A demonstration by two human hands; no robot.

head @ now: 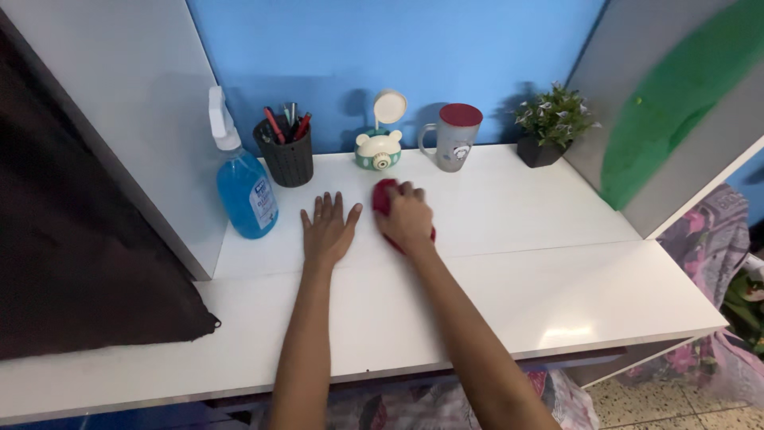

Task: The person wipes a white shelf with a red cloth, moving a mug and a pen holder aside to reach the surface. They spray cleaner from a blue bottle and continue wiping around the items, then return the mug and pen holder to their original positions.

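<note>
White desk [509,279], blue wall. Right hand [407,219] presses a red cloth [383,197] mid-desk; left hand [328,229] flat, empty. Risk: a wide sweep toppling the nearby spray bottle [245,187] or small lamp [380,143].

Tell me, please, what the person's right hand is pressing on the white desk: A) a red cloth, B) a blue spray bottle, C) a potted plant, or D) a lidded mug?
A: the right hand lies on a red cloth on the white desk, while the left hand rests flat beside it.
</note>
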